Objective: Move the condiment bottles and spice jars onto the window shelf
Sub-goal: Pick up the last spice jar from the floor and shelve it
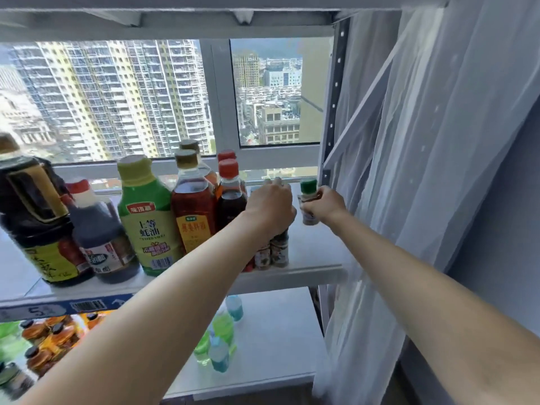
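Note:
On the white window shelf (315, 247) stand several condiment bottles: a big dark soy jug (38, 217), a smaller dark jug (99, 238), a green oyster sauce bottle (146, 217), an amber bottle (191, 211) and a red-capped dark bottle (230, 197). My left hand (270, 206) grips the tops of small spice jars (273, 251) standing near the shelf's front edge. My right hand (323, 204) holds a green-capped spice jar (308, 194) upright on the shelf, close to the right post.
A grey perforated shelf post (333, 112) and a sheer white curtain (423, 171) close off the right side. The lower shelf (277, 340) carries small green and blue bottles (222, 337) and orange jars (49, 340) at the left. Another shelf board runs overhead.

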